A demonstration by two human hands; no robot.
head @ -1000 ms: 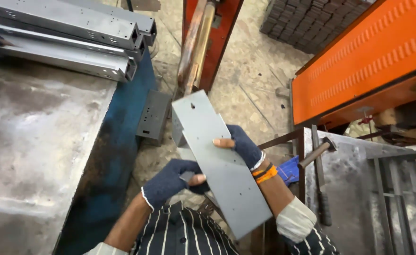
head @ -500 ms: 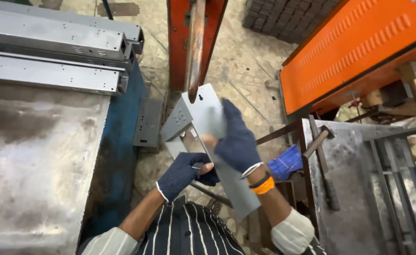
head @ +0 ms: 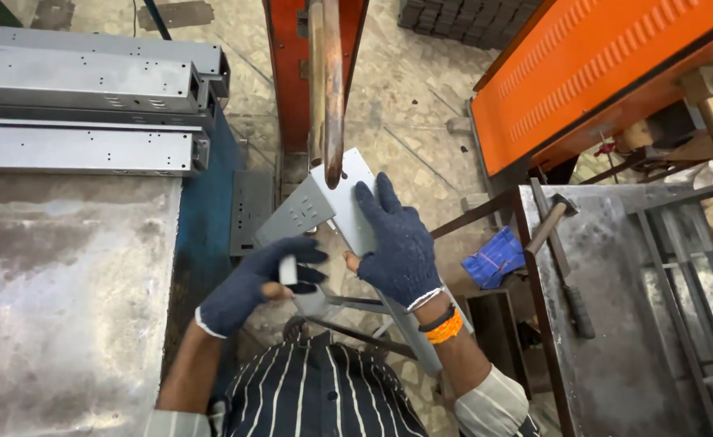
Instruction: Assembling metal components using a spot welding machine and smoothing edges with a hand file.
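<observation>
I hold a grey folded sheet-metal bracket (head: 316, 206) in front of me, its far end under the tip of a copper welding rod (head: 332, 89) on a red machine (head: 291, 65). My right hand (head: 397, 239), in a dark blue knit glove, lies flat on the upper face of the bracket. My left hand (head: 255, 279), gloved the same, grips the near lower edge of the bracket from below. An orange band sits on my right wrist.
A worn steel table (head: 57, 299) lies to my left, with long grey metal channels (head: 89, 105) stacked at its far end. To my right is a metal bench (head: 615, 307) with a hammer (head: 559, 251), a blue cloth (head: 494, 257) and an orange machine cover (head: 599, 73).
The bracket has moved forward and up to the rod's tip. My right hand has slid from the bracket's edge onto its top face, fingers spread.
</observation>
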